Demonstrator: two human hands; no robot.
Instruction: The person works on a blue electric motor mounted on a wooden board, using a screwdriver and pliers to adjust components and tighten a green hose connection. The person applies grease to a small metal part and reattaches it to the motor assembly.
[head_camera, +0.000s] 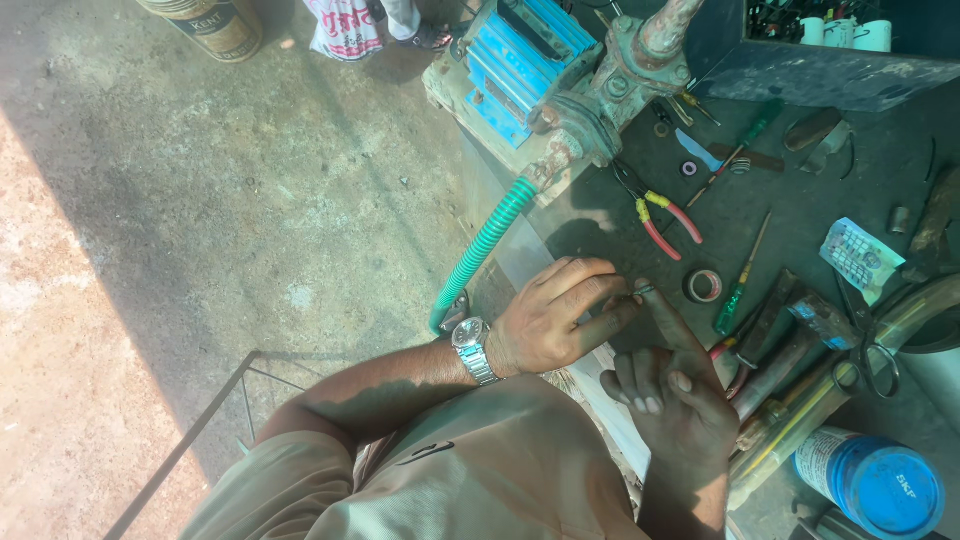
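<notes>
**Both Hands on a Small Ring at the Bench Edge**

The left hand (555, 320) wears a metal wristwatch (472, 348). Its fingers are curled together, with the fingertips closed on a small thin ring (641, 292). The right hand (672, 395) has its index finger extended upward, and the ring sits at that fingertip. The remaining right fingers are folded into the palm. The ring's material cannot be determined at this size.

The ring is positioned above the near edge of the dark workbench (880, 170), just left of a roll of tape (703, 286).

Adjacent items:
- Red-handled pliers (662, 215) lie beyond the tape.
- A green-handled screwdriver (738, 285) lies to the right of the tape.
- Scissors (868, 350) rest farther right.
- A blue tin (872, 482) stands at the lower right corner.
- A blue pump motor (520, 60) sits at the bench end, with a green ribbed hose (485, 245) running down to the concrete floor (250, 200).
</notes>
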